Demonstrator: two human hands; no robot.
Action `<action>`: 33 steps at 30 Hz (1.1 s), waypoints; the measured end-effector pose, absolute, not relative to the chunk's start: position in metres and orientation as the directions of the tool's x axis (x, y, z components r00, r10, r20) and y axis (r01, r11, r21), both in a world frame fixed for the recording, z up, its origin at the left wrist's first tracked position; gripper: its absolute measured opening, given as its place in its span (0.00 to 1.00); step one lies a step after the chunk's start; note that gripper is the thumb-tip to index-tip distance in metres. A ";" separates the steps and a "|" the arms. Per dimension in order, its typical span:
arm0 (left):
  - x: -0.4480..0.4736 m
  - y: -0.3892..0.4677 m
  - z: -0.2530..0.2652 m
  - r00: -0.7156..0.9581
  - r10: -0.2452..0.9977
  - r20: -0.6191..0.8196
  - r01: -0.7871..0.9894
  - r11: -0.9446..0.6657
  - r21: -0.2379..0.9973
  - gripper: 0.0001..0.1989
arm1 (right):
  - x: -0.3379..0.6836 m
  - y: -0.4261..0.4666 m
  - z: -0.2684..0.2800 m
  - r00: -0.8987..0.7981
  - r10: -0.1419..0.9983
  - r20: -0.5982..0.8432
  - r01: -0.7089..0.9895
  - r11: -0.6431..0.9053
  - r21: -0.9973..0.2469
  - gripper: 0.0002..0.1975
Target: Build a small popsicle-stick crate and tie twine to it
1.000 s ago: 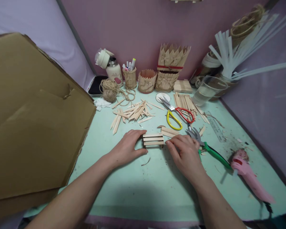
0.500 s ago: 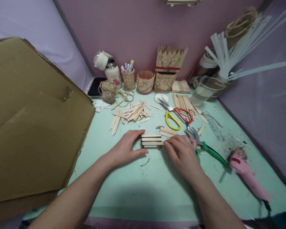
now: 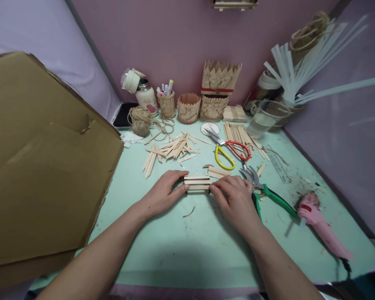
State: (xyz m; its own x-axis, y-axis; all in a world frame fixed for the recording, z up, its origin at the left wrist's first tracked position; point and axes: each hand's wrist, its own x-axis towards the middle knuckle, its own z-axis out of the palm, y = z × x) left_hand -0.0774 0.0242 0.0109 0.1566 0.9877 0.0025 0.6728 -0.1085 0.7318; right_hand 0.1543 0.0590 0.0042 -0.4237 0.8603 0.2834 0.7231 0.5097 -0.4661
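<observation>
A miniature bench [image 3: 197,182] made of wooden craft sticks stands on the green tabletop, its pale slats running left to right with dark gaps between them. My left hand [image 3: 165,189] grips its left end, with the thumb at the front corner and the index finger at the back. At the right end, the fingers and thumb of my right hand [image 3: 234,195] are closed on the edge; some fingertips are hidden. Just behind the right hand lies a short bundle of flat sticks [image 3: 218,172]. Pruning shears [image 3: 270,196] with green handles rest beside that hand.
Cut stick pieces [image 3: 178,148] are heaped behind the bench. Scissors [image 3: 226,146] with red and yellow handles lie nearby. A pink glue gun [image 3: 326,233] is at right, a cardboard sheet [image 3: 50,158] at left. Twine [image 3: 141,121] and a water cup [image 3: 267,118] stand at the back.
My left thumb has drawn back and in against the bench's left end. My right fingers have closed in on its right end. The whole view has shifted slightly.
</observation>
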 end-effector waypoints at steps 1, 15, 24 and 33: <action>-0.077 0.024 0.011 0.156 0.988 0.004 0.673 -0.109 0.731 0.22 | 0.154 0.059 0.004 -0.424 0.860 0.283 0.724 0.510 -0.465 0.12; -0.076 0.026 0.009 0.159 0.987 0.003 0.669 -0.110 0.735 0.22 | 0.151 0.060 0.003 -0.432 0.850 0.302 0.732 0.526 -0.433 0.12; -0.076 0.025 0.010 0.152 0.988 0.000 0.679 -0.104 0.727 0.21 | 0.151 0.060 0.003 -0.425 0.856 0.295 0.733 0.517 -0.442 0.13; -0.076 0.025 0.011 0.147 0.989 0.010 0.682 -0.108 0.724 0.21 | 0.150 0.060 0.003 -0.422 0.863 0.278 0.738 0.505 -0.448 0.15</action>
